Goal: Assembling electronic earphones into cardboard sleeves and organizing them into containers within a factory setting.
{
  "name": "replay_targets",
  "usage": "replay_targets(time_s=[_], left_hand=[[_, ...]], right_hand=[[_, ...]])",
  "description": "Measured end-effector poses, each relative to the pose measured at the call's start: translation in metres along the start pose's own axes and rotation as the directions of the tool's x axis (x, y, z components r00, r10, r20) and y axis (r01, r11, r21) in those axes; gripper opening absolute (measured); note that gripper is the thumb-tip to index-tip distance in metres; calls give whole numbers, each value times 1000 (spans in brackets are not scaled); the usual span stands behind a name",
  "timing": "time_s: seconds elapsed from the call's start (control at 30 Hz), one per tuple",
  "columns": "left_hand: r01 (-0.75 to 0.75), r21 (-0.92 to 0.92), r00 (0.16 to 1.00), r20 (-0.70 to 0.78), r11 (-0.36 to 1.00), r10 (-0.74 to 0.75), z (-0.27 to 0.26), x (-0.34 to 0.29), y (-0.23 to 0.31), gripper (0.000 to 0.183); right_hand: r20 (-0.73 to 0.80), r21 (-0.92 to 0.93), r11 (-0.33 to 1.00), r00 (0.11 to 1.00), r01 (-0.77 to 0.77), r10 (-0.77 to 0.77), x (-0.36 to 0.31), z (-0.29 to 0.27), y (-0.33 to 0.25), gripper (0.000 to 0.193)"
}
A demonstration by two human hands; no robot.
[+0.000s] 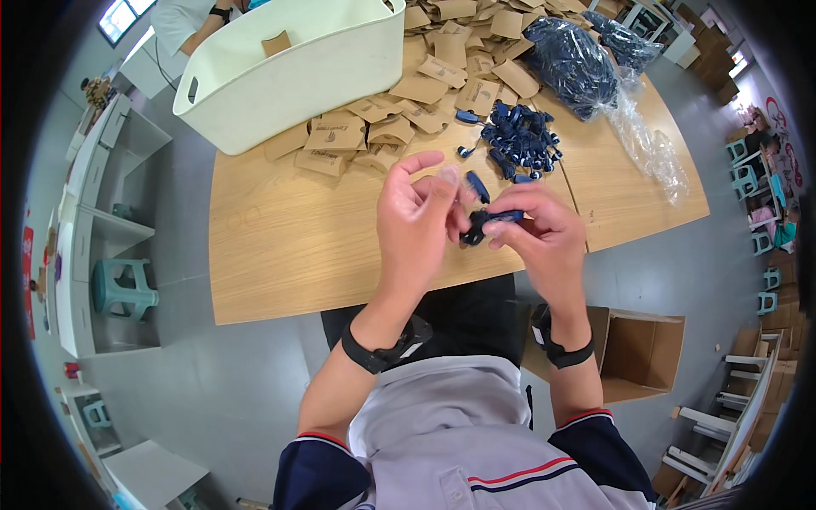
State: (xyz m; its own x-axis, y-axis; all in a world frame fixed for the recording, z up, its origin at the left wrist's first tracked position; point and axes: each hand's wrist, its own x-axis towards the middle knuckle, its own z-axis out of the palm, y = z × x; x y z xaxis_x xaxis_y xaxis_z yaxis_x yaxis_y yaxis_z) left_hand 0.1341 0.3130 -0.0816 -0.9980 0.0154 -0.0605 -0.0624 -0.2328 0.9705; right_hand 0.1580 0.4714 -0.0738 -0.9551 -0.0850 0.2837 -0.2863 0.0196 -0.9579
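Note:
My right hand (pixel 544 234) pinches a small dark blue corded piece (pixel 503 217) between thumb and fingers, above the near part of the table. A dark cord (pixel 473 231) bunches just left of it, between the hands. Close by, my left hand (pixel 418 212) is raised with fingers curled toward the thumb, its fingertips smeared by motion; what they hold is hidden. Another dark blue oblong piece (pixel 478 186) shows beside the left fingertips. Beyond my hands lies a tangled pile of dark blue corded pieces (pixel 520 140) with shiny round ends, resembling wired earphones.
Brown pillow-shaped cartons (pixel 336 133) heap across the far side of the wooden table (pixel 280 246). A white tub (pixel 297 81) stands far left; clear bags of dark blue items (pixel 574 68) lie far right. An open cardboard box (pixel 642 353) sits below the table. Another person's arm (pixel 208 30) shows behind the tub.

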Motion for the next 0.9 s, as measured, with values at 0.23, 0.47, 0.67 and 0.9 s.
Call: replay_targets(time_s=[0.23, 0.47, 0.67, 0.9], left_hand=[[-140, -71, 965, 212, 988, 152, -11, -3, -21, 38], [-439, 556, 891, 367, 706, 266, -6, -17, -10, 26], [-521, 615, 831, 207, 592, 517, -2, -33, -6, 29], [-734, 679, 441, 512, -32, 737, -7, -27, -3, 40]], right_hand=[[-220, 126, 988, 974, 86, -57, -1, 8, 17, 22], [-409, 150, 968, 904, 200, -123, 1, 16, -11, 14], [-329, 180, 983, 941, -20, 79, -18, 19, -42, 20], [-92, 496, 795, 889, -350, 449, -17, 17, -17, 20]])
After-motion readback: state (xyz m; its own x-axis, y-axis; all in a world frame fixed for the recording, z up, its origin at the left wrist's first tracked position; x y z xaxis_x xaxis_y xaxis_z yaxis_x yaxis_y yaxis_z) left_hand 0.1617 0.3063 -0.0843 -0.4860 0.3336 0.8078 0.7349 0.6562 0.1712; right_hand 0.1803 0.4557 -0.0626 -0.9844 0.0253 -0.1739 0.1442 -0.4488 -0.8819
